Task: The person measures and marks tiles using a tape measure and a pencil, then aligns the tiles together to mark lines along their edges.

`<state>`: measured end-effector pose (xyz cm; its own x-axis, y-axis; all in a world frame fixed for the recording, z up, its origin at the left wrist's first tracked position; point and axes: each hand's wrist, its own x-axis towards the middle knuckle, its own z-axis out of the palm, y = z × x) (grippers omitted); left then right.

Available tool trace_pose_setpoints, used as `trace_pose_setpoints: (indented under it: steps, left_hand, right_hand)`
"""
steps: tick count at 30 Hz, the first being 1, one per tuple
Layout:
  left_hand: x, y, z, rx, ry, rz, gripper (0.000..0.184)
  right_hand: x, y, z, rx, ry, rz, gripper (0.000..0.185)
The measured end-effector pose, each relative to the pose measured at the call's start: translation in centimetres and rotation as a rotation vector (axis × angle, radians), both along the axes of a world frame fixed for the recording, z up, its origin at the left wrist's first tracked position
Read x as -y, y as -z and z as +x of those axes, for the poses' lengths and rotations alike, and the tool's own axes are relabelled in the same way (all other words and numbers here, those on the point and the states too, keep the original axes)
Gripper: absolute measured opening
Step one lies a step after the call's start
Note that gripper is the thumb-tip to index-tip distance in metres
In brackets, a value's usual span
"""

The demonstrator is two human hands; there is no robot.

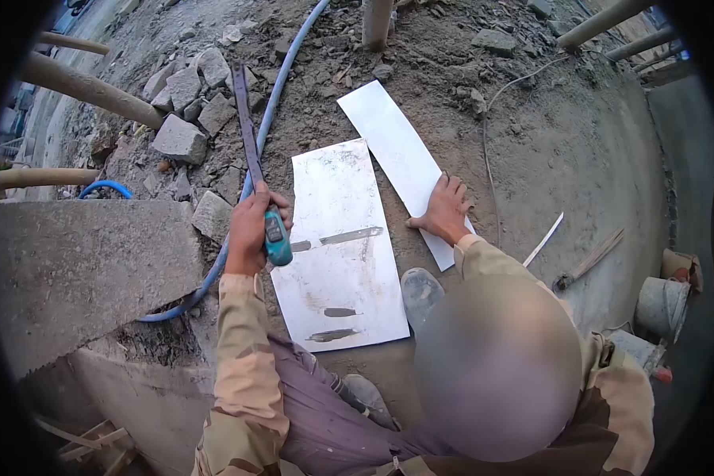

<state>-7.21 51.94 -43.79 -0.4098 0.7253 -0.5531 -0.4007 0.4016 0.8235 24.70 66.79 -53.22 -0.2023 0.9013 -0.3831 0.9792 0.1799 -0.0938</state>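
My left hand [250,230] is closed round the teal and black handle [276,238] of a tool with a long, narrow dark blade [247,127]. The blade points away over the rubble; I cannot make out its exact kind. With spread fingers, my right hand [446,210] rests on a narrow white board [393,139], its thumb over the left edge. Between my hands a wider white board [337,198] lies on the ground, marked with several grey smears. The narrow board's left edge meets the wide board's top right corner.
A blue hose [282,75] runs along the left, past broken blocks [181,139] and a concrete slab [87,262]. Wooden poles [91,89] stand around. A white strip [544,238], a brush-like thing [587,262] and buckets [662,308] are at right. A blurred patch hides the lower middle.
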Motion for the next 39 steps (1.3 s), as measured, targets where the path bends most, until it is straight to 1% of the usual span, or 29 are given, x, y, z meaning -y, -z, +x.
trace_pose_setpoints:
  steps: [1, 3, 4, 7, 8, 9, 11, 12, 13, 15, 16, 17, 19, 21, 22, 23, 25, 26, 28, 29, 30, 31, 32, 34, 35, 36, 38, 39]
  left_hand:
    - [0.3, 0.2, 0.1, 0.003, -0.003, -0.007, 0.051]
    - [0.5, 0.7, 0.6, 0.029, -0.007, -0.109, 0.051]
    - [0.2, 0.8, 0.5, 0.029, -0.007, -0.105, 0.051]
    - [0.0, 0.5, 2.2, -0.045, 0.160, -0.140, 0.056]
    - [-0.3, 0.9, 2.4, -0.035, 0.174, -0.151, 0.056]
    - [-0.6, 1.2, 2.7, -0.030, 0.184, -0.143, 0.056]
    - [-1.6, 1.9, 3.2, -0.067, 0.298, -0.185, 0.054]
    - [-1.5, 2.9, 3.7, -0.121, 0.360, -0.192, 0.054]
    - [-1.9, 3.4, 4.1, -0.121, 0.367, -0.192, 0.054]
    - [-2.3, 4.5, 4.6, -0.327, 0.685, -0.267, 0.057]
    - [-2.6, 6.0, 4.5, -0.413, 0.789, -0.277, 0.058]
    - [-3.2, 6.0, 5.0, -0.416, 0.816, -0.286, 0.058]
    - [-4.1, 6.0, 5.7, -0.439, 0.979, -0.362, 0.055]
    - [-4.2, 7.8, 6.3, -0.384, 1.010, -0.382, 0.055]
    - [-4.3, 8.6, 6.3, -0.336, 1.026, -0.396, 0.055]
    - [-4.9, 8.9, 6.6, -0.333, 1.028, -0.395, 0.055]
    - [-6.0, 9.8, 7.3, -0.311, 1.058, -0.391, 0.056]
    - [-6.7, 10.6, 7.3, -0.321, 1.069, -0.399, 0.056]
    - [-8.2, 13.4, 6.8, -0.309, 1.072, -0.389, 0.055]
    - [-9.0, 14.7, 6.6, -0.303, 1.073, -0.380, 0.055]
    - [-9.9, 14.2, 6.8, -0.356, 1.116, -0.361, 0.054]
    - [-10.7, 13.8, 6.9, -0.333, 1.118, -0.365, 0.055]
    - [-11.2, 13.5, 6.8, -0.301, 1.126, -0.374, 0.055]
    - [-11.7, 12.5, 6.3, -0.242, 1.128, -0.428, 0.054]
    - [-11.6, 11.8, 5.8, -0.215, 1.124, -0.481, 0.054]
    - [-11.6, 11.5, 5.2, -0.171, 1.084, -0.515, 0.054]
    - [-11.7, 10.9, 4.5, -0.197, 1.101, -0.581, 0.057]
    - [-11.8, 10.7, 4.2, -0.208, 1.098, -0.608, 0.058]
  right_hand:
    - [0.1, -0.3, 0.3, -0.006, 0.015, -0.011, 0.135]
    - [-0.7, -1.0, 0.9, -0.015, 0.045, -0.023, 0.131]
    - [-1.4, -1.5, 1.2, 0.022, 0.057, 0.008, 0.128]
    - [-2.9, -3.2, 4.6, 0.012, 0.034, 0.085, 0.126]
    - [-2.8, -3.7, 5.6, 0.005, 0.068, 0.014, 0.122]
    - [-1.9, -3.8, 6.0, 0.011, 0.077, 0.022, 0.122]
    - [0.7, -3.7, 6.6, -0.029, 0.174, -0.035, 0.120]
    - [2.6, -2.7, 7.3, -0.048, 0.197, -0.042, 0.121]
    - [4.1, -2.4, 7.8, -0.048, 0.204, -0.041, 0.121]
    - [7.9, -1.4, 8.7, -0.084, 0.259, -0.037, 0.122]
    - [9.3, -1.1, 9.6, -0.088, 0.285, -0.048, 0.122]
    - [10.6, -0.9, 10.5, -0.098, 0.260, -0.027, 0.124]
    - [12.5, -0.4, 11.9, -0.112, 0.242, -0.009, 0.126]
    - [13.6, -0.5, 13.8, -0.135, 0.176, -0.014, 0.123]
    - [13.7, -0.8, 14.6, -0.127, 0.139, -0.023, 0.111]
    - [13.6, -0.6, 15.3, -0.124, 0.141, -0.023, 0.111]
    - [13.4, -0.1, 16.5, -0.260, 0.107, 0.274, 0.076]
    - [13.0, 0.1, 16.5, -0.255, 0.108, 0.270, 0.076]
    - [11.4, 0.1, 16.2, -0.479, 0.263, 0.269, 0.042]
    - [10.7, -0.3, 15.6, -0.469, 0.259, 0.258, 0.042]
    - [10.1, -0.9, 14.6, -0.538, 0.272, 0.216, 0.034]
    - [9.6, -0.9, 13.9, -0.607, 0.286, 0.172, 0.027]
    - [9.0, 0.0, 13.7, -0.597, 0.280, 0.157, 0.027]
    - [8.0, 1.7, 13.6, -0.635, 0.048, 0.335, 0.025]
    - [7.6, 2.0, 13.1, -0.628, 0.040, 0.313, 0.025]
    - [7.1, 1.7, 12.3, -0.653, 0.119, 0.240, 0.024]
    - [6.0, 0.4, 10.5, -0.744, 0.283, 0.098, 0.025]
    - [5.2, 0.4, 9.9, -0.738, 0.277, 0.085, 0.025]
